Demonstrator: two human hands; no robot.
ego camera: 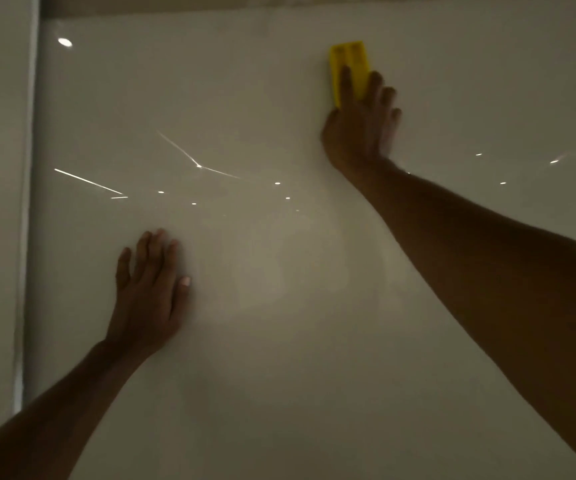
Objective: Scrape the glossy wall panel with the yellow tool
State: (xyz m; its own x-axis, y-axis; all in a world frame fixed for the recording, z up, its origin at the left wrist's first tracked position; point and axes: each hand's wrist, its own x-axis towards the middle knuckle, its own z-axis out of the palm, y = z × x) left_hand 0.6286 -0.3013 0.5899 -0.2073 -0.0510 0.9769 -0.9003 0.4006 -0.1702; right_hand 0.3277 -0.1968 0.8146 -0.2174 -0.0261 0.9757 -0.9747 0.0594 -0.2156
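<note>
While the left hand [149,292] lies flat and open on the glossy wall panel [279,306], the right hand [359,129] presses the yellow scraper [348,64] high against it, fingers extended; no writing is legible.

**No readable text**

Nothing legible shows anywhere. The yellow tool [350,65], at about one o'clock on the glossy wall panel [279,306], bears faint raised marks near its upper edge, too blurred to read as letters or numbers.
</note>
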